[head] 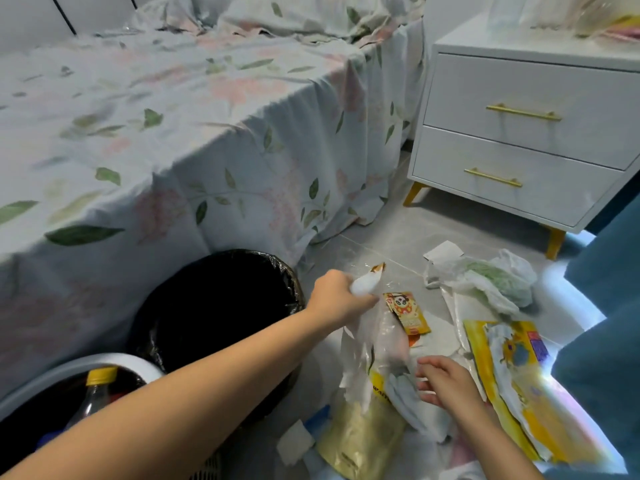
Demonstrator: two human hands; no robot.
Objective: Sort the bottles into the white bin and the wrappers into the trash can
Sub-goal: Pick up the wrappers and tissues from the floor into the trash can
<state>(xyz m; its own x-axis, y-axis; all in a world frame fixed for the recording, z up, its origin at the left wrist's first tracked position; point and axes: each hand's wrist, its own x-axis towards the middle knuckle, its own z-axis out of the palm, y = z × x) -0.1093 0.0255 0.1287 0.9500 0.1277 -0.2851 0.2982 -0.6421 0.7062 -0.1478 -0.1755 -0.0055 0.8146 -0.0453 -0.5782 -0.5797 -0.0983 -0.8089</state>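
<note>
A floral-sheeted bed (173,133) flanks the round black-lined trash can (214,306); a brown bottle (97,393) already stands in the white bin (114,362). Wrapper sorting seems underway: the left hand (332,296) grips crinkly clear wrappers (367,341), which likely need swinging over the can. The right hand (446,382) hovers, fingers loosely curled, empty, above glossy floor litter.

A bedroom in a home; a bed (173,133) fills the left side, draped to the floor in a pale sheet (242,188) printed with green leaves and pink flowers; a rumpled quilt (294,19) in the same print lies at its head; beside the bed stands a white nightstand (530,140) with two drawers, gold bar handles (523,112) and yellow legs; the floor (398,233) is grey tile.
</note>
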